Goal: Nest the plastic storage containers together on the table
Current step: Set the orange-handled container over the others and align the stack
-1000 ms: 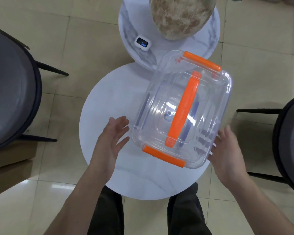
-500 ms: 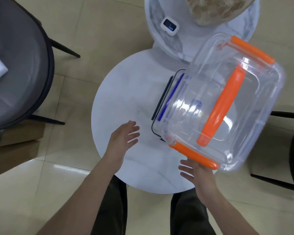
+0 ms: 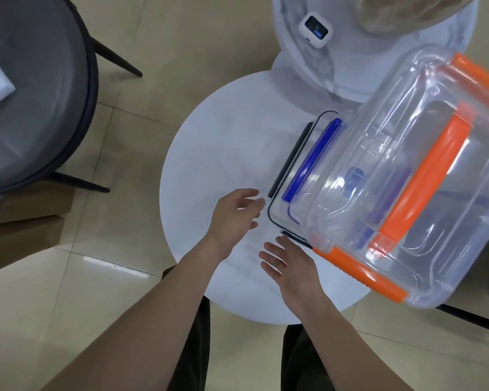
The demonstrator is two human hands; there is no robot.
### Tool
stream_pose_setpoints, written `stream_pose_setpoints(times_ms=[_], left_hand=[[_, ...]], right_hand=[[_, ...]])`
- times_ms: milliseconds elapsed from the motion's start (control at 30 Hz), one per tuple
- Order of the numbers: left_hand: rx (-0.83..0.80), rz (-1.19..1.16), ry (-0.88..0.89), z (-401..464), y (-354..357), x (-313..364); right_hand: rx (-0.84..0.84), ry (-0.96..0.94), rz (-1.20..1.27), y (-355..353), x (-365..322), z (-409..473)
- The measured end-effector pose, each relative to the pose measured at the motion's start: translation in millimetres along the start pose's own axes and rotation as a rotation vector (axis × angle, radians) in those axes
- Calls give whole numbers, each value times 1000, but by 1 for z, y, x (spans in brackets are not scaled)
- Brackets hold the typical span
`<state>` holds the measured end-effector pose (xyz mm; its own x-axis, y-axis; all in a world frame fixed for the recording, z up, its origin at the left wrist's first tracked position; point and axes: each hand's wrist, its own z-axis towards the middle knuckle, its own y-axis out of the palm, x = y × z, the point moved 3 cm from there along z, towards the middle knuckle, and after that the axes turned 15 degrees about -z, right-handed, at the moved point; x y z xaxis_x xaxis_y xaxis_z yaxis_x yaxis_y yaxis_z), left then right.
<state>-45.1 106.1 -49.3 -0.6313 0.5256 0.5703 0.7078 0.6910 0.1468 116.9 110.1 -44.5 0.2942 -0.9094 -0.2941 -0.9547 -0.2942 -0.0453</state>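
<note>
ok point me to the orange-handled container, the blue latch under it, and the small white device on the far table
orange-handled container (image 3: 424, 176): head view, on its orange top handle.
blue latch (image 3: 312, 159): head view, mid-length of the bar.
small white device (image 3: 316, 31): head view, on its dark screen.

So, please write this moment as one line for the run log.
orange-handled clear container: over blue-trimmed container | left hand: open, free | right hand: open, near orange latch | nesting: unconfirmed

A single head-worn, wide-angle view is given, aimed steeply down from close above the round white marble counter (image 3: 209, 153). The wearer's dark-trousered legs (image 3: 192, 348) are caught at the bottom edge, beige floor tiles (image 3: 181, 38) all around.
</note>
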Motion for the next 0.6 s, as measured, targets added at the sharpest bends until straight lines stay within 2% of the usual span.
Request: stream_pose_setpoints(times_ms=[367, 600], left_hand=[[-21, 217, 91, 20, 18, 2], [-27, 252, 94, 21, 18, 3]], right_hand=[[-54, 22, 121, 13, -8, 14], [-57, -8, 111, 10, -9, 18]])
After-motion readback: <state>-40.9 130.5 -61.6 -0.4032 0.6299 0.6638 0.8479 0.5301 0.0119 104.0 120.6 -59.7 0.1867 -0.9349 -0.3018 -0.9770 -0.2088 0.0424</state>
